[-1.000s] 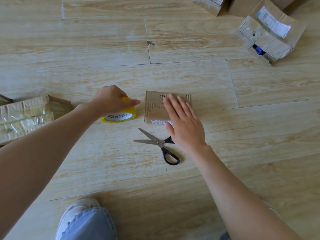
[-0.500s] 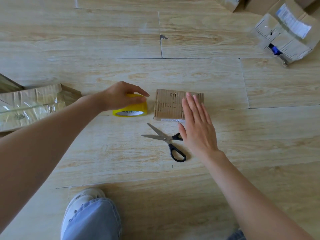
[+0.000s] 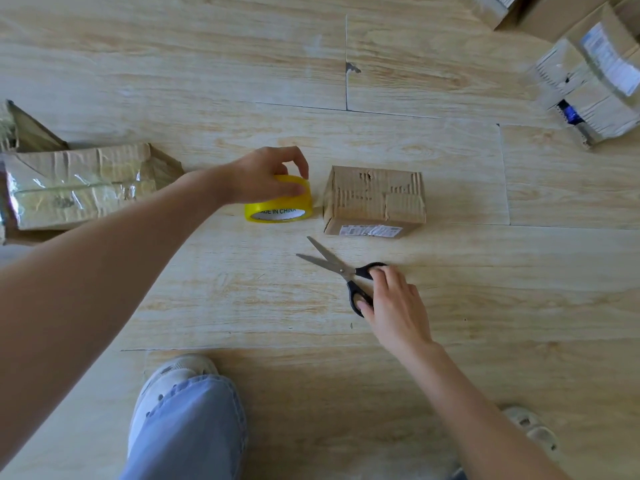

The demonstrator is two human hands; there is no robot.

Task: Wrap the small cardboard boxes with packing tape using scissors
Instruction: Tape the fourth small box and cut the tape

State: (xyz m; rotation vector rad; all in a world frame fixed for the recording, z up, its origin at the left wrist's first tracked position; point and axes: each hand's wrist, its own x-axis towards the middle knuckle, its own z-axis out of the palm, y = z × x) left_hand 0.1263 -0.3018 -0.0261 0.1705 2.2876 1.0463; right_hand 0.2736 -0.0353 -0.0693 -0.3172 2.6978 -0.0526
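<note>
A small worn cardboard box [image 3: 374, 199] sits on the wooden floor at the centre, a white label on its near side. Just left of it lies a yellow tape roll [image 3: 277, 206], and my left hand [image 3: 266, 174] grips the roll from above with curled fingers. In front of the box lie scissors [image 3: 341, 270] with their blades spread open and black handles. My right hand [image 3: 391, 303] rests on those handles, fingers curled over the loops. The box stands free of both hands.
A flattened taped cardboard box [image 3: 76, 185] lies at the left edge. More boxes with labels [image 3: 595, 81] are stacked at the top right. My shoe and trouser leg [image 3: 183, 410] are in the near foreground; another shoe [image 3: 533, 427] shows at lower right.
My right hand has left the top of the small box and come down onto the scissors' handles. My left hand stays on the tape roll, fingers now more curled.
</note>
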